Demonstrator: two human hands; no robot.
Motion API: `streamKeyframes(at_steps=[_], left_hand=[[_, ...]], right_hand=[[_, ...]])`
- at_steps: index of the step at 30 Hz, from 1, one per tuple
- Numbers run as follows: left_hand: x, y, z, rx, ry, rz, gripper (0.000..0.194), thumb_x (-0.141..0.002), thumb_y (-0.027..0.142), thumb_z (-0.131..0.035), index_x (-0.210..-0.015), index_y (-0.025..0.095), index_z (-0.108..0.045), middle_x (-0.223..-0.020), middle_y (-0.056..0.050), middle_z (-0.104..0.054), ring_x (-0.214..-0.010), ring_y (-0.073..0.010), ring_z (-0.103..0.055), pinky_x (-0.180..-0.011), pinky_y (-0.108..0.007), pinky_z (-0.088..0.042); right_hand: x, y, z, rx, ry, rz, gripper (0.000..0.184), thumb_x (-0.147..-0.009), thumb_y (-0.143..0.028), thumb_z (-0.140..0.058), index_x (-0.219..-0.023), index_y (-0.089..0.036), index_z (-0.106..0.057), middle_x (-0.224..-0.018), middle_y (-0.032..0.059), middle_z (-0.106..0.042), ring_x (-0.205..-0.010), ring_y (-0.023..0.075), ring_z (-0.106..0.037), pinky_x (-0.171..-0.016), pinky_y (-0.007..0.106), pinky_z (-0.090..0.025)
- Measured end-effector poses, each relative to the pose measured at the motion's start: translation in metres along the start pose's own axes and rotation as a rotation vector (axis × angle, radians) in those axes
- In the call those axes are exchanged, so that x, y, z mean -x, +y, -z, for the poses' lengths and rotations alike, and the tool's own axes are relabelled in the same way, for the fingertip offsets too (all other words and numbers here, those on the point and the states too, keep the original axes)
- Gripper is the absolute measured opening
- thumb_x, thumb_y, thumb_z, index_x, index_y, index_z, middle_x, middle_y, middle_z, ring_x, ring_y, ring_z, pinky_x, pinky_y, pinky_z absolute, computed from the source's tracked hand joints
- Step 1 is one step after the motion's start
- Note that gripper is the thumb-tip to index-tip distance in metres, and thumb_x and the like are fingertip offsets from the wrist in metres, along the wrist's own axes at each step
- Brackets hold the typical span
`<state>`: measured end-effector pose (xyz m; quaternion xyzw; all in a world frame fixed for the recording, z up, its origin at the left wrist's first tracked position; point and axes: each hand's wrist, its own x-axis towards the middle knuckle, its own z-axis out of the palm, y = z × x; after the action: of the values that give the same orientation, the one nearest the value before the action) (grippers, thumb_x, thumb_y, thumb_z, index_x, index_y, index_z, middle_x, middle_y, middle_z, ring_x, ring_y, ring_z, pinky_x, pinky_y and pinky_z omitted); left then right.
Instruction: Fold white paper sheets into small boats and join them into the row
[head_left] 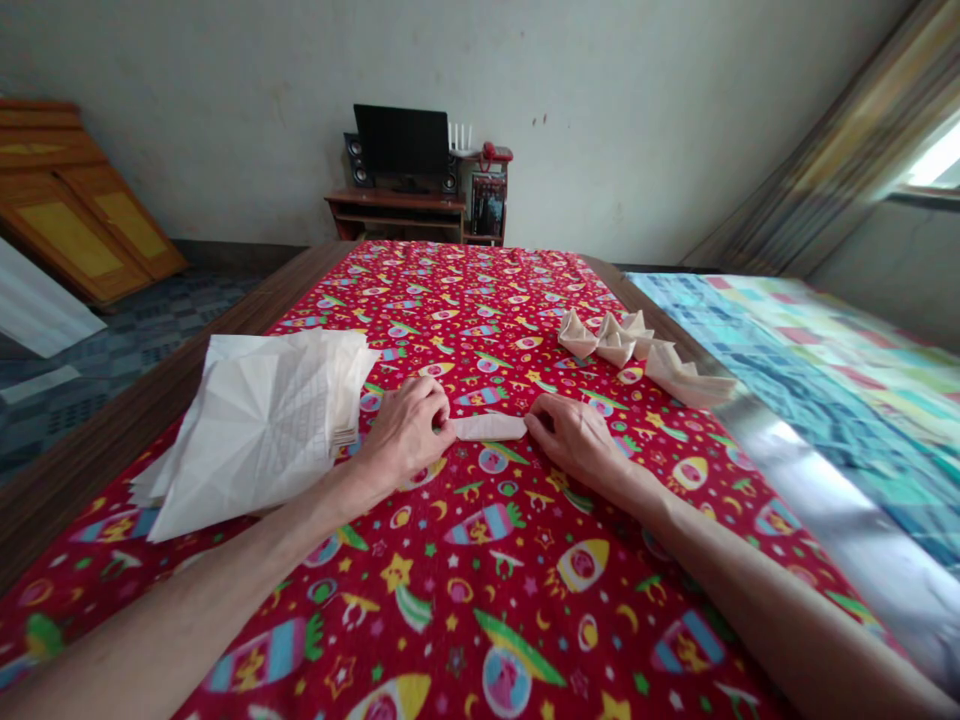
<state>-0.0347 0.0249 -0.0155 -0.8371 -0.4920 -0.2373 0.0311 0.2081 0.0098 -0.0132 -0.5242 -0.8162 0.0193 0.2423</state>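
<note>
A narrow strip of folded white paper lies across the middle of the patterned red cloth, between my two hands. My left hand pinches its left end, fingers curled in. At the other end, my right hand grips the paper between thumb and bent fingers. Left of my left hand rests a stack of creased white paper sheets, some with faint writing. Several folded paper boats stand in a row beyond my right hand, near the cloth's right edge.
The red cloth covers a table with a dark wooden edge. Past its far end, a desk holds a monitor, speakers and a red telephone. A bed with a checked cover is at right, a wooden cabinet at left.
</note>
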Motion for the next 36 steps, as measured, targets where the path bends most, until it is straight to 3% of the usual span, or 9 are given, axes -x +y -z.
streamKeyframes(at_steps=[2, 4, 6, 8, 16, 21, 25, 30, 36], left_hand=[[0.002, 0.005, 0.005, -0.035, 0.036, -0.027, 0.028, -0.076, 0.016, -0.055, -0.104, 0.015, -0.061, -0.113, -0.011, -0.059, -0.108, -0.0267, -0.053, -0.092, -0.041, -0.044], [0.005, 0.012, 0.010, -0.049, 0.015, -0.183, 0.048, -0.080, 0.009, -0.048, -0.128, 0.015, -0.048, -0.136, -0.011, -0.047, -0.127, -0.0255, -0.041, -0.106, -0.043, -0.034], [0.008, 0.021, 0.012, -0.042, -0.082, -0.386, 0.056, -0.083, 0.003, -0.038, -0.137, 0.018, -0.039, -0.145, -0.005, -0.040, -0.136, -0.0207, -0.030, -0.113, -0.042, -0.024], [0.012, 0.028, 0.011, -0.032, -0.161, -0.472, 0.055, -0.086, 0.004, -0.035, -0.140, 0.017, -0.037, -0.146, -0.005, -0.040, -0.139, -0.0192, -0.027, -0.115, -0.042, -0.021], [0.021, 0.034, 0.006, 0.024, -0.249, -0.393, 0.045, -0.097, 0.030, -0.034, -0.140, 0.015, -0.037, -0.147, -0.008, -0.037, -0.138, -0.0197, -0.030, -0.113, -0.041, -0.025], [0.021, 0.036, 0.007, 0.000, -0.286, -0.368, 0.046, -0.098, 0.033, -0.032, -0.141, 0.017, -0.034, -0.148, -0.006, -0.036, -0.139, -0.0191, -0.028, -0.113, -0.041, -0.023], [0.022, 0.039, 0.008, -0.019, -0.308, -0.351, 0.045, -0.099, 0.034, -0.029, -0.140, 0.017, -0.037, -0.148, -0.009, -0.035, -0.138, -0.0196, -0.028, -0.113, -0.040, -0.023], [0.030, 0.031, 0.012, -0.071, -0.312, -0.372, 0.048, -0.098, 0.035, -0.031, -0.142, 0.015, -0.033, -0.151, -0.009, -0.028, -0.140, -0.0203, -0.025, -0.112, -0.038, -0.024], [0.039, 0.018, 0.020, -0.100, -0.286, -0.374, 0.045, -0.097, 0.032, -0.034, -0.140, 0.018, -0.038, -0.149, -0.007, -0.033, -0.137, -0.0190, -0.031, -0.112, -0.038, -0.023]], right_hand=[[0.001, 0.000, -0.001, 0.015, 0.003, 0.007, 0.017, -0.087, -0.026, -0.049, -0.074, -0.018, -0.057, -0.068, 0.0011, -0.060, -0.059, 0.0120, -0.050, -0.056, 0.023, -0.030], [0.001, 0.000, -0.001, 0.020, 0.010, 0.012, 0.016, -0.087, -0.025, -0.049, -0.074, -0.018, -0.056, -0.068, 0.0008, -0.059, -0.060, 0.0120, -0.050, -0.057, 0.023, -0.030], [0.001, -0.001, -0.001, 0.023, 0.015, 0.022, 0.017, -0.087, -0.025, -0.048, -0.074, -0.018, -0.055, -0.068, 0.0009, -0.059, -0.060, 0.0119, -0.051, -0.057, 0.023, -0.030], [0.001, -0.002, -0.001, 0.024, 0.019, 0.031, 0.017, -0.087, -0.024, -0.047, -0.073, -0.017, -0.055, -0.068, 0.0010, -0.058, -0.060, 0.0116, -0.050, -0.057, 0.023, -0.030], [0.003, -0.001, -0.003, 0.073, 0.073, 0.020, 0.013, -0.085, -0.021, -0.053, -0.072, -0.018, -0.057, -0.069, 0.0011, -0.060, -0.060, 0.0123, -0.052, -0.057, 0.023, -0.034], [0.007, -0.010, 0.001, 0.163, 0.114, 0.156, 0.020, -0.088, -0.016, -0.046, -0.093, -0.016, -0.066, -0.102, 0.0107, -0.067, -0.092, 0.0221, -0.059, -0.078, 0.032, -0.045], [0.020, -0.026, 0.002, 0.153, -0.026, 0.403, 0.038, -0.092, -0.014, -0.039, -0.126, -0.015, -0.054, -0.133, 0.0113, -0.054, -0.122, 0.0245, -0.049, -0.101, 0.044, -0.040], [0.035, -0.028, 0.005, 0.129, -0.185, 0.368, 0.055, -0.097, -0.040, -0.037, -0.142, -0.009, -0.034, -0.146, 0.0147, -0.036, -0.136, 0.0250, -0.032, -0.111, 0.048, -0.030], [0.034, -0.024, 0.011, 0.124, -0.207, 0.342, 0.047, -0.097, -0.035, -0.037, -0.137, -0.011, -0.044, -0.142, 0.0145, -0.041, -0.133, 0.0261, -0.037, -0.110, 0.050, -0.032]])
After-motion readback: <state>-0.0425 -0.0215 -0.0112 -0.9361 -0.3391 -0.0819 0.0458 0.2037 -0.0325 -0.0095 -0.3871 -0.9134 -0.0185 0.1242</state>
